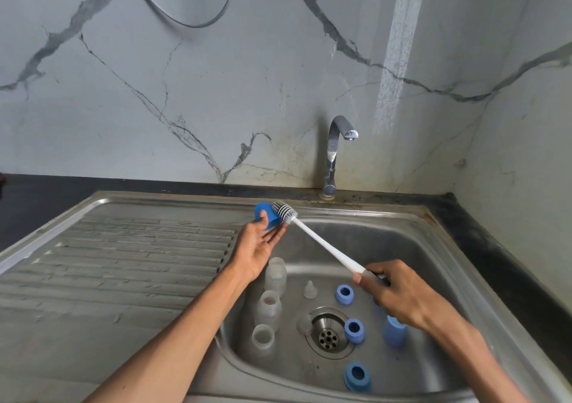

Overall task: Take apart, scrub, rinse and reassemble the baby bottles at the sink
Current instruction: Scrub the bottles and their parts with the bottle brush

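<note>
Nearest, below both hands, clear bottles and blue rings lie apart in the sink. The brush handle is gripped by the right hand; its bristles are best kept turning against the cap. Farther off, the smooth, rounded blue cap is pinched by the left hand.

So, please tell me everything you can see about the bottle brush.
The bottle brush has a long white handle that looks like plastic and a head of grey-white bristles. It slants up and left over the sink. The right hand grips its lower end; the bristles touch the blue cap, which the left hand holds.
</note>
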{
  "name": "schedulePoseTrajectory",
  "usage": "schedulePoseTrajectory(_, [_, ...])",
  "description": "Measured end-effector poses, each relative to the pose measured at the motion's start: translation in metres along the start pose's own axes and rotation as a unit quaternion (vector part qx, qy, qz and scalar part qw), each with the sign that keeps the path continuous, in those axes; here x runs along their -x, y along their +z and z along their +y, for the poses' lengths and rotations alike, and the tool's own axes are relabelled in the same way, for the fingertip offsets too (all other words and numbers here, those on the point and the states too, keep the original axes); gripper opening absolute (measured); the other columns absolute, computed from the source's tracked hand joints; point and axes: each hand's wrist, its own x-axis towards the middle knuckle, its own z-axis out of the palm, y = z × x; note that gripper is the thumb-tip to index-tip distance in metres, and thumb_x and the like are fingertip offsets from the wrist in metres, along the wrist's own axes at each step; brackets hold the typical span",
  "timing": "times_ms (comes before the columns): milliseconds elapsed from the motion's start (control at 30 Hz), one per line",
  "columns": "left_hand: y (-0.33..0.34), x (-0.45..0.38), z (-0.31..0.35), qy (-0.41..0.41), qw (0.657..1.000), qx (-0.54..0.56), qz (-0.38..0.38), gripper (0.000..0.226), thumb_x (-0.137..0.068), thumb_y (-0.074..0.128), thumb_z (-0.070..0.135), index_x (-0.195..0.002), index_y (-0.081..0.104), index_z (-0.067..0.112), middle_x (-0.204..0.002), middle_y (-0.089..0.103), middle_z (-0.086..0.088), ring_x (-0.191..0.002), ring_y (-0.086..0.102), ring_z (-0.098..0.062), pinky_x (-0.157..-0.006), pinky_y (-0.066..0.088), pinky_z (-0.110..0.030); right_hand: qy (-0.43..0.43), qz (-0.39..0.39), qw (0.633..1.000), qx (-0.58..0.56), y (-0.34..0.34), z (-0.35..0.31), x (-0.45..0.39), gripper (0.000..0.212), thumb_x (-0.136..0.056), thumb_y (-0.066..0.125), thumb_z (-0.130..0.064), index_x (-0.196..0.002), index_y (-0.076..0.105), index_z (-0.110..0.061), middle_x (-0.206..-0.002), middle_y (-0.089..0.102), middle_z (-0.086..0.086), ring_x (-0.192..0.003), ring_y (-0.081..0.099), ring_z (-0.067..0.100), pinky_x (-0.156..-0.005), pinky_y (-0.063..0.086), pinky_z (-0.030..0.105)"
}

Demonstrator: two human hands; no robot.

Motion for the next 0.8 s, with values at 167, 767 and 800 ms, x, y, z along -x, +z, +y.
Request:
schedulePoseTrajectory(167, [0.003,0.006,-0.013,-0.005,0.988,-0.15,-0.032,0.028,-0.099,0.054,0.016,-0.123,0.058,0.002,-0.112,0.07,-0.017,-0.104,0.064,-0.028,-0.097,0.05,-0.039,0.011,0.021,1.0,0.0,-0.002,0.001,-0.002,0.033,-0.097,0.059,-0.041,-0.069,0.06,-0.023,-0.05,0.043,-0.004,-0.038,0.033,0.006,-0.042,0.032,0.023])
schedulePoseTrajectory(767, [0.01,0.01,-0.018,-0.016,0.988,-0.148,-0.03,0.023,-0.102,0.051,0.02,-0.117,0.06,0.005,-0.119,0.066,-0.018,-0.104,0.062,-0.027,-0.088,0.053,-0.039,0.028,0.007,0.999,-0.023,-0.004,0.001,-0.003,0.037,-0.097,0.058,-0.039,-0.071,0.058,-0.013,-0.046,0.038,-0.007,-0.038,0.029,0.006,-0.04,0.028,0.019])
schedulePoseTrajectory(800, [0.007,0.008,-0.015,-0.012,0.991,-0.134,-0.015,0.023,-0.101,0.053,0.019,-0.118,0.059,0.005,-0.118,0.065,-0.019,-0.104,0.063,-0.027,-0.087,0.055,-0.039,0.027,0.005,0.999,-0.026,-0.003,0.001,-0.002,0.037,-0.097,0.058,-0.039,-0.07,0.058,-0.014,-0.046,0.038,-0.007,-0.039,0.029,0.007,-0.04,0.028,0.019])
